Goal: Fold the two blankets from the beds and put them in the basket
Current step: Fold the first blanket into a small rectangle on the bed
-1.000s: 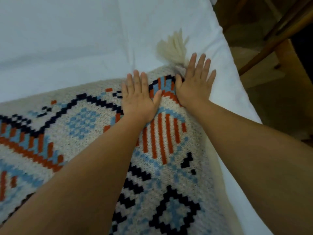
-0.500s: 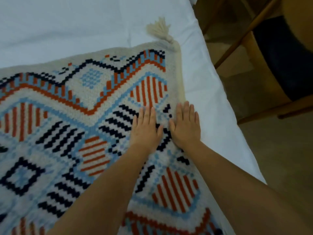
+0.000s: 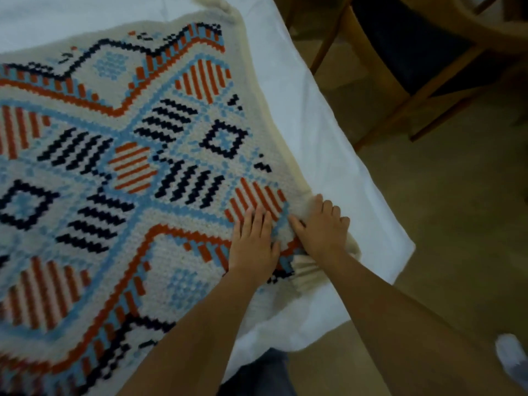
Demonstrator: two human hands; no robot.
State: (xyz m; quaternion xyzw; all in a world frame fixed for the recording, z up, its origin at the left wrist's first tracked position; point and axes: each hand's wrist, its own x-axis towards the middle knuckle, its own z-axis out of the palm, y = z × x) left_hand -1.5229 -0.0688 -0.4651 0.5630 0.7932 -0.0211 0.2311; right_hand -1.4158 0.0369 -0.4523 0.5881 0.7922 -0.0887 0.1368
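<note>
A knitted cream blanket (image 3: 120, 172) with orange, light blue and navy patterns lies spread flat on the white bed (image 3: 328, 155). My left hand (image 3: 253, 244) presses flat on the blanket near its near right corner, fingers straight. My right hand (image 3: 321, 228) sits just beside it at the blanket's right edge, fingers curled into the cream border, gripping it. A cream tassel (image 3: 304, 271) pokes out under my right wrist. Another tassel (image 3: 217, 0) shows at the far corner. No basket is in view.
A wooden chair (image 3: 414, 67) with a dark seat stands right of the bed on the tan floor (image 3: 457, 224). The bed's corner (image 3: 400, 252) ends close to my right hand. My foot in a light sock (image 3: 511, 358) is at the lower right.
Both hands slid down the blanket's right side from the far tasselled corner to the near corner. The right hand went from flat to curled on the blanket's edge.
</note>
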